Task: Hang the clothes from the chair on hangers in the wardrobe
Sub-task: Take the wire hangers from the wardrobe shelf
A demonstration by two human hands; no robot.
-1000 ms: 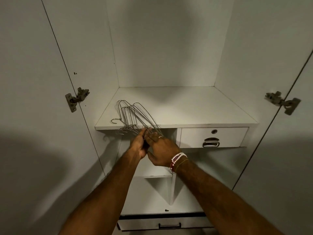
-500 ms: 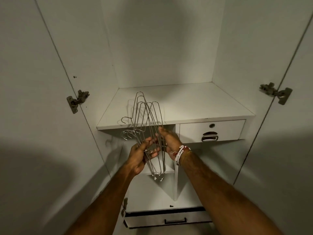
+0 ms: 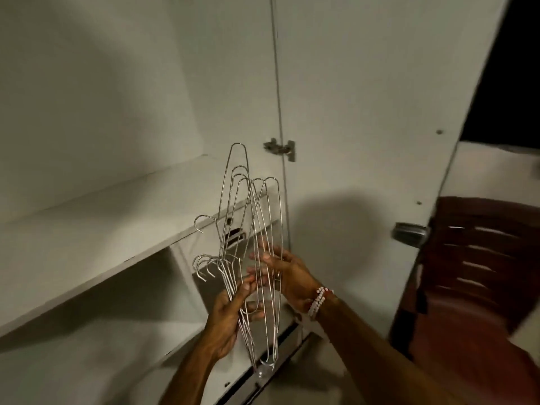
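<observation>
Hangers [image 3: 252,206]: wire bunch, held upright just beyond shelf [image 3: 87,235] edge, before the door [image 3: 365,127].
Left hand [image 3: 230,314]: fingers wrapped round the bunch.
Right hand [image 3: 287,276]: fingers straight, laid against wires.
Chair [image 3: 473,273]: seen right of door.

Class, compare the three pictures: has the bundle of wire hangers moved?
Yes. The wire hangers have come up off the shelf and now stand upright before its front edge, gripped by the left hand.

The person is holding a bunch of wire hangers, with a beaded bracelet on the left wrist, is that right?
Not quite. The head view shows the beaded bracelet on the right wrist, not the left. The rest holds: the left hand grips the wire hangers, the right hand touching them.
</observation>
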